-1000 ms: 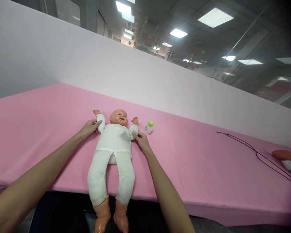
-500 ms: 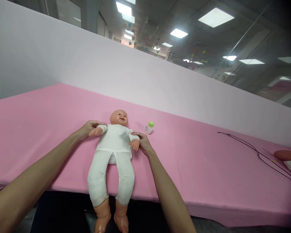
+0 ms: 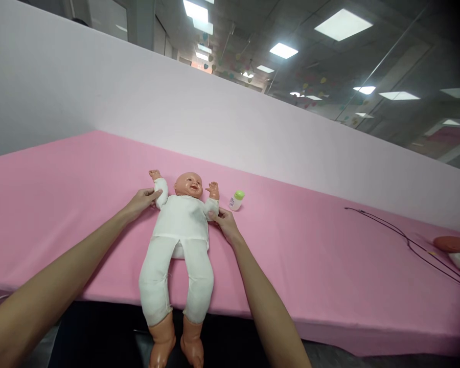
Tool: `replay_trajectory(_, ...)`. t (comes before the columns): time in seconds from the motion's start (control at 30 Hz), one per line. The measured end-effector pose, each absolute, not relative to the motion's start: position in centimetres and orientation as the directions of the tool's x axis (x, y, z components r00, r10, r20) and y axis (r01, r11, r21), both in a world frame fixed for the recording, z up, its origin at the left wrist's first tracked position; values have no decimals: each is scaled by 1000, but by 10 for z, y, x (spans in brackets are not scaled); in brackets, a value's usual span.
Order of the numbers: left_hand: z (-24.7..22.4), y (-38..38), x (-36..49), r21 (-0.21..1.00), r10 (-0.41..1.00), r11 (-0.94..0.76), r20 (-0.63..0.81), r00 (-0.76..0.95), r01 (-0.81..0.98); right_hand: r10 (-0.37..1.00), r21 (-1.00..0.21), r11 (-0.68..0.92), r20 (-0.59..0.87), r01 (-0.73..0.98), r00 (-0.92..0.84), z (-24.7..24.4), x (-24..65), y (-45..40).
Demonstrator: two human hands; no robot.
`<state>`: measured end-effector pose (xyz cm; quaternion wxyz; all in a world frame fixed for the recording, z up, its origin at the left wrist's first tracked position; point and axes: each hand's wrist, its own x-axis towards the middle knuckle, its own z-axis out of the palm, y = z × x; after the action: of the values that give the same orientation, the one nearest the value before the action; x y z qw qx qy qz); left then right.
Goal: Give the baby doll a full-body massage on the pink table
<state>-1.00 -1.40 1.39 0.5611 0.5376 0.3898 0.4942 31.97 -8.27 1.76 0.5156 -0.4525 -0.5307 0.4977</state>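
A baby doll (image 3: pixel 181 220) in white cloth lies face up on the pink-covered table (image 3: pixel 310 255), its feet hanging over the front edge. Both of the doll's arms point up beside its head. My left hand (image 3: pixel 142 202) is closed on the doll's sleeved arm at the left, thumb on top. At the right, my right hand (image 3: pixel 226 222) grips the other sleeved arm near the elbow, with some fingers hidden behind it. Just beyond my right hand stands a small bottle (image 3: pixel 236 201) with a green cap, leaning slightly.
A thin black cable (image 3: pixel 400 232) lies looped on the right side of the table. Past its end is a brown, rounded object (image 3: pixel 452 244) with something white, cut off by the frame edge. A white partition (image 3: pixel 214 122) runs along the back.
Both doll arms have swung from pointing down to pointing up beside the head. My hands have shifted slightly and now hold the sleeves from below. The bottle has stayed put.
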Motion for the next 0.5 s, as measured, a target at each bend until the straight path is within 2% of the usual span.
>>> replay_trajectory(0.13,19,-15,-17,958,951,-38,122,284,-283,987,-991,99,109,-87,-114,17,323,-84)
replay_trajectory(0.37,23,-19,-21,993,886,5,50,460,-117,973,-987,150,158,-61,-167,17,324,-86)
replay_trajectory(0.43,22,-20,-20,992,898,-13,67,435,-125,977,-984,156,166,-81,-131,15,323,-84)
replay_trajectory(0.5,20,-21,-16,985,937,-48,103,335,-167,982,-983,161,169,-89,-85,13,322,-81)
